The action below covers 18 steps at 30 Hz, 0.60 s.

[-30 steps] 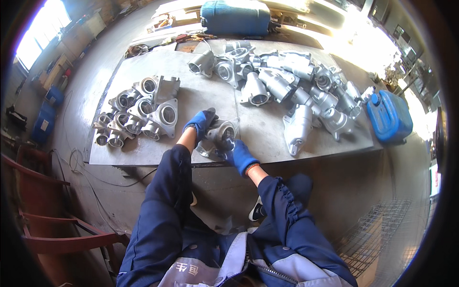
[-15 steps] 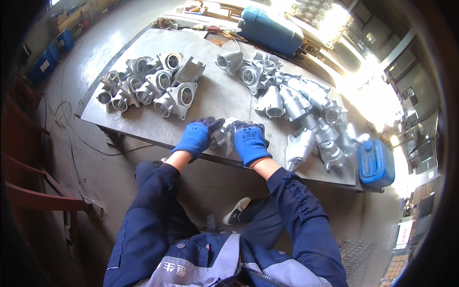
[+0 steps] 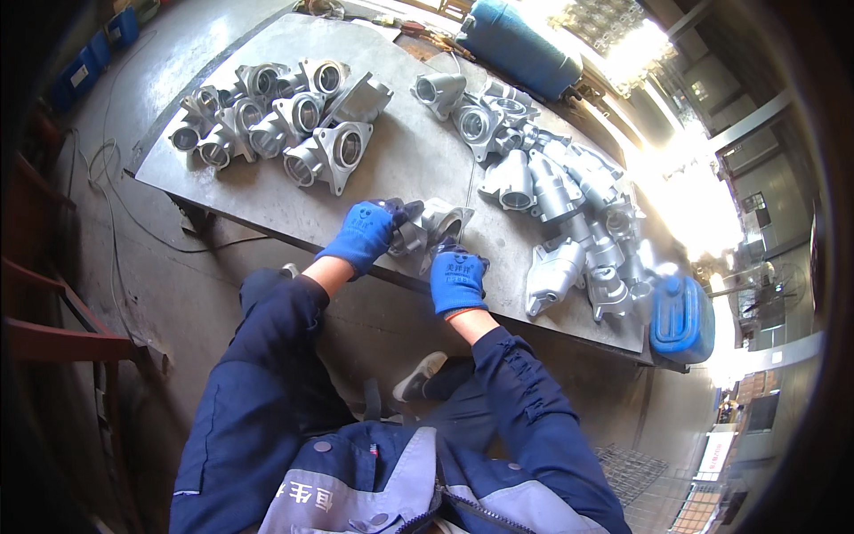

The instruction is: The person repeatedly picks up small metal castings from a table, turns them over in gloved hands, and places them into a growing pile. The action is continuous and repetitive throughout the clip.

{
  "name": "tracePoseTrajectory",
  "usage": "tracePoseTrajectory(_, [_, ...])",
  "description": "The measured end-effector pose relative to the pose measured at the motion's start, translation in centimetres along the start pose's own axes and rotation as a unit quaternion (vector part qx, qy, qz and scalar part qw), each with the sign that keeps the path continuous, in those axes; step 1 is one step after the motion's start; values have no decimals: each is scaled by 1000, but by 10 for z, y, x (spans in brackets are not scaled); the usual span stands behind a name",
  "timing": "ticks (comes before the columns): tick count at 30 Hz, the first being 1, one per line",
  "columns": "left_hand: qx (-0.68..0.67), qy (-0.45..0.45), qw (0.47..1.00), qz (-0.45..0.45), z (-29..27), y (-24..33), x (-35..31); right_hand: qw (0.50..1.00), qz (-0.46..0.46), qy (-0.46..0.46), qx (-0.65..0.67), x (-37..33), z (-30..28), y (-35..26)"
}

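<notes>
Casting (image 3: 436, 219) just inside the near edge of the table (image 3: 267, 198), touched by my left hand (image 3: 365, 233) and right hand (image 3: 458, 276), whose grip I cannot tell, could topple over that edge if pulled carelessly.

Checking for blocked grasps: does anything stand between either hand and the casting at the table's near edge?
Nothing visible does. The left hand is at the left side of the flanged casting, the right hand at its near side, with no other part visible between. Other castings lie apart to its left and right.
</notes>
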<state>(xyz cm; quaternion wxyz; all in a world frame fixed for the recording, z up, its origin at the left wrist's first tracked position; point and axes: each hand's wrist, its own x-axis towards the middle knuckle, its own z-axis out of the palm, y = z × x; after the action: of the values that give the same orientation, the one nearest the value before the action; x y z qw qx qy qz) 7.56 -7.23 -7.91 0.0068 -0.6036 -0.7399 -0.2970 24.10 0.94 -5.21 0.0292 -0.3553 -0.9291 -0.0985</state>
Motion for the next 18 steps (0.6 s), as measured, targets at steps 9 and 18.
tracePoseTrajectory(9, [85,-30,996,-24,-6,4,1,1000,1,-27,0,-13,28,-4])
tracePoseTrajectory(18, [138,-36,989,-47,-13,15,0,998,-51,-40,-8,-34,55,-3])
